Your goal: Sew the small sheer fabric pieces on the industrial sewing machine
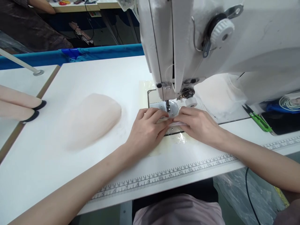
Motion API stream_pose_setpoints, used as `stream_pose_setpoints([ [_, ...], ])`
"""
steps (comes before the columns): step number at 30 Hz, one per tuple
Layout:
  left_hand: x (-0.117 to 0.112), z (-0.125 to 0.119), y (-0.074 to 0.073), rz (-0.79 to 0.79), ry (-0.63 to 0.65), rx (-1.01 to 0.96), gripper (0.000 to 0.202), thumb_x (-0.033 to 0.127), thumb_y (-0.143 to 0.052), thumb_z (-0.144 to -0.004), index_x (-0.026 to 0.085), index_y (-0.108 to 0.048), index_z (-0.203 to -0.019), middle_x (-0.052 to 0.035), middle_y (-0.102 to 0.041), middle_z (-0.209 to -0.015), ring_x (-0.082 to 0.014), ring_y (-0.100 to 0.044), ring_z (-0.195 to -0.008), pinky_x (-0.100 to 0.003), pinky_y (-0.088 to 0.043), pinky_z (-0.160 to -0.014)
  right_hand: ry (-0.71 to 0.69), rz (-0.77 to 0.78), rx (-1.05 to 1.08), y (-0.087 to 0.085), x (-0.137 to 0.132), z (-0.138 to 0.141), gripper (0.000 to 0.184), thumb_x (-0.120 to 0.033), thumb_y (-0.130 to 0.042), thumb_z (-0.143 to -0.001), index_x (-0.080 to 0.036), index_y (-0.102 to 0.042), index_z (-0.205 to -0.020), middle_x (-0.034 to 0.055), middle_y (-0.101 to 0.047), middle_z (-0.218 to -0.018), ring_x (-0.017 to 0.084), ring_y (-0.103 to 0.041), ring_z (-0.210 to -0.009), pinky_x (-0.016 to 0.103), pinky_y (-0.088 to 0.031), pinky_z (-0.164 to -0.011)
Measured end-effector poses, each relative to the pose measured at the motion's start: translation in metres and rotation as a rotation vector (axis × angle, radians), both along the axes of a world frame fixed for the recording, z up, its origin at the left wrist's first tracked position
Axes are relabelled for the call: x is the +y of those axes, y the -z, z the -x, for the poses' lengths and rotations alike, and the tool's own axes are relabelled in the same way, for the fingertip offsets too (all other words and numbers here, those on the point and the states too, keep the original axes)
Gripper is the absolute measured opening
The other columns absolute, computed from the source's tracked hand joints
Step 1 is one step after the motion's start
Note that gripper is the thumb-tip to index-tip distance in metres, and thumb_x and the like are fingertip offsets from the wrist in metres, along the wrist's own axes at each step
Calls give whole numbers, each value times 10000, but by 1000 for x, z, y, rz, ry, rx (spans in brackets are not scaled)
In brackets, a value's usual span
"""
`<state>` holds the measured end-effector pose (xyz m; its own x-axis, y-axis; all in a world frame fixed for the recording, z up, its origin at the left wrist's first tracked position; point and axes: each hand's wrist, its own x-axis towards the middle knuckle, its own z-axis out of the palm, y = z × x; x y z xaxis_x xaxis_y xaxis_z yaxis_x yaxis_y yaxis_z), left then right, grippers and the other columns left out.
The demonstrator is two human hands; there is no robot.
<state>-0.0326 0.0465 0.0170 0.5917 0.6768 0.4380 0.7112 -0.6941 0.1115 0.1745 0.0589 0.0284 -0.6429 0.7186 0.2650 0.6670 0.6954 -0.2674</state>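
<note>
Across the white surface [77,76], the left hand [148,126] and right hand [199,125], curled nearly closed, pinch pale cloth [177,123] between them before the sewing machine [161,47], probably to keep it flat.

A single head-worn camera looks forward and steeply down across the white table [131,72]. It sits above the lap [179,212], which borders the bottom of the view. The left hand [150,128] and right hand [198,125] occupy the center at close range. The sewing machine [253,34] fills the upper right, nearby; a second table [77,8] appears farther off along the top left.
</note>
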Motion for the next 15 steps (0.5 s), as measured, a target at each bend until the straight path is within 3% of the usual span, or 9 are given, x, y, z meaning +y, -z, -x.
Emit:
stream_pose_setpoints([
  [3,-7,3,-1,-139,32,102,243,192,-562,-920,257,-681,-1121,-40,-716,-1122,-246,-616,-1041,-423,-444,-852,-38,-240,-68,3,-2,-1,251,-88,-506,-899,-184,-724,-818,34,-690,-818,160,-585,-732,299,-408,-615],
  [6,-13,4,-4,-161,31,165,311,160,-566,-909,265,-646,-1191,-39,-689,-1212,-261,-616,-1115,-442,-442,-873,-97,-389,-59,3,-4,-2,223,-87,-544,-885,-187,-726,-805,27,-733,-948,186,-624,-905,321,-427,-697],
  [15,-15,9,-5,-170,30,248,274,225,-519,-965,217,-599,-1227,-52,-688,-1210,-243,-599,-1201,-429,-420,-898,-113,-422,-102,1,-9,-1,241,-55,-531,-894,-187,-732,-887,-21,-753,-1018,153,-657,-953,332,-449,-913],
])
